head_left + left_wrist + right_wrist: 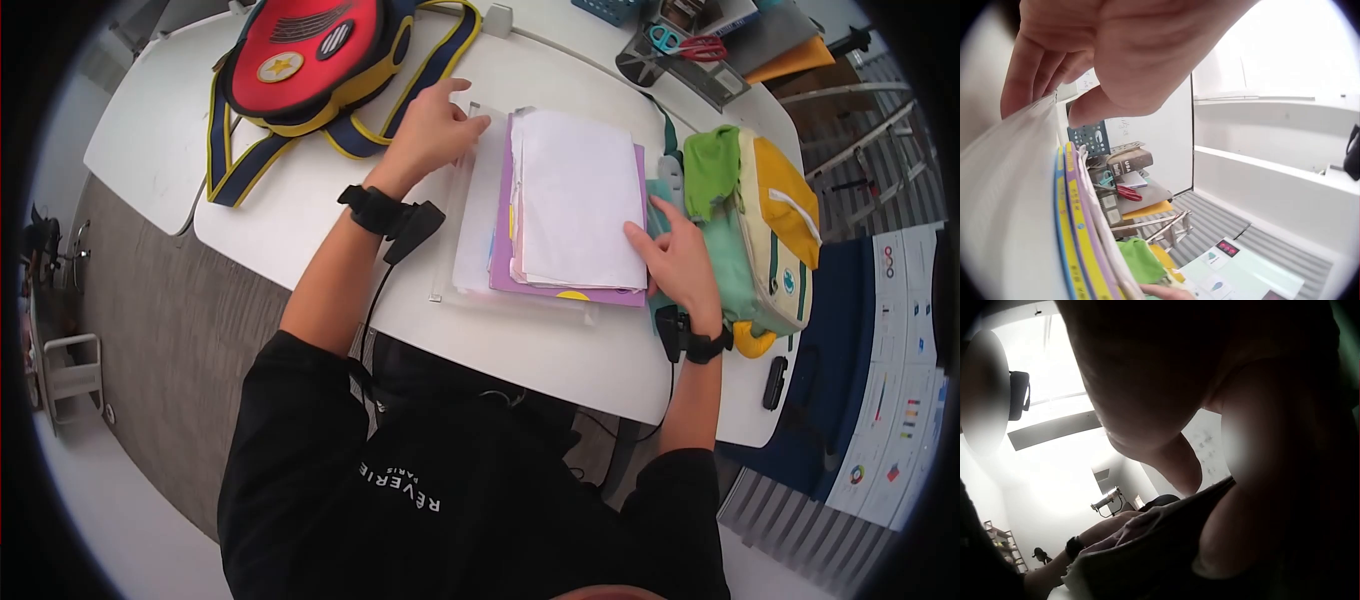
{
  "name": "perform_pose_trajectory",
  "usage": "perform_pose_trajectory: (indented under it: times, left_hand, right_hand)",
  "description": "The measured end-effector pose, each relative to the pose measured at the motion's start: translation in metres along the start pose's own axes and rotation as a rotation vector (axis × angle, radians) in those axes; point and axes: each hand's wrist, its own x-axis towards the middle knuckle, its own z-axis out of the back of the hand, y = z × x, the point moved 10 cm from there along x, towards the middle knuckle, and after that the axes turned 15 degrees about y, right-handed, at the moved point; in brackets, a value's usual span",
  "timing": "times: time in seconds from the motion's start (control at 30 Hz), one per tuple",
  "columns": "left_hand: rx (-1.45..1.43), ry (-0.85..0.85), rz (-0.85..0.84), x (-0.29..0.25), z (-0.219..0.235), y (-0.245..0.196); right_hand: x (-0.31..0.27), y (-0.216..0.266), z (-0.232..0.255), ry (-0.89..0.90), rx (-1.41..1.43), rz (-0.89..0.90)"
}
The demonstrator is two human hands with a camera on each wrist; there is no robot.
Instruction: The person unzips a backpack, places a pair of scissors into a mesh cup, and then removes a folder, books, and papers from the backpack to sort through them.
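A stack of white papers (578,190) and purple booklets (500,265) lies on a clear plastic folder (468,225) on the table. My left hand (432,135) pinches the folder's far left corner, thumb on one side and fingers on the other; the left wrist view shows this hand (1129,53) above the yellow-marked booklet spines (1079,219). At the stack's right edge, my right hand (682,262) grips with the thumb on the top paper and the fingers beyond the edge. In the right wrist view that hand (1166,381) is dark, the stack's edge (1172,519) between thumb and fingers.
A red backpack (300,55) with navy-yellow straps lies far left on the white table (490,355). Close beside my right hand is a green, cream and yellow bag (765,240). Behind stand a desk organizer (690,75) with scissors (700,48); a black object (775,383) lies near the right edge.
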Motion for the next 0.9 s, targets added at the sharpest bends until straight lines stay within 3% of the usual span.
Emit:
perform_pose_trajectory:
  times: [0.1, 0.37, 0.5, 0.57, 0.67, 0.8, 0.87, 0.9]
  left_hand:
    - [-0.432, 0.166, 0.008, 0.005, -0.013, 0.011]
    - [-0.506, 0.224, -0.12, 0.002, -0.035, -0.006]
    - [-0.737, 0.187, -0.211, 0.002, -0.033, -0.012]
    - [-0.774, 0.19, -0.243, 0.006, -0.03, -0.009]
    - [-0.914, 0.122, -0.274, 0.007, -0.024, -0.002]
    - [-0.922, -0.271, -0.547, -0.002, 0.037, 0.003]
    - [-0.864, -0.421, -0.715, -0.021, 0.066, -0.003]
    - [-0.861, -0.424, -0.707, -0.023, 0.069, -0.006]
  right_hand:
    - [0.008, 0.002, 0.006, -0.038, 0.03, 0.1]
    - [0.019, -0.014, 0.001, -0.062, 0.309, 0.131]
    - [0.025, -0.022, -0.006, 0.006, 0.455, 0.134]
    - [0.032, -0.025, -0.012, 0.025, 0.797, 0.212]
    - [0.031, -0.024, -0.007, 0.007, 0.755, 0.29]
    - [0.019, -0.025, -0.003, -0.071, 0.838, 0.343]
    - [0.02, -0.028, 0.001, -0.047, 0.746, 0.328]
    - [0.023, -0.031, 0.001, -0.047, 0.738, 0.335]
